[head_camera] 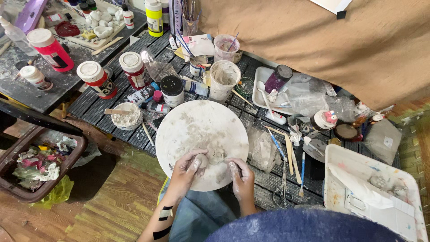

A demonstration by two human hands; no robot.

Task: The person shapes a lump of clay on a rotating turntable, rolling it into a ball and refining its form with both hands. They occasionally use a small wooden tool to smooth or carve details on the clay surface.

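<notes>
Left hand [188, 166] fingers closed round a clay lump [201, 160] at the near edge of the round board [197, 123]; right hand [239, 174] fingers curled, pressing clay [218, 155] beside it.

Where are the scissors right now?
In the head view the scissors lie on the dark slatted table, right of the round white board and the right hand, just left of the white tray, below some wooden sculpting tools.

Small grey clay lump [217, 155], wet, irregular, resting on near part of round clay-smeared white board [201, 130].
</notes>
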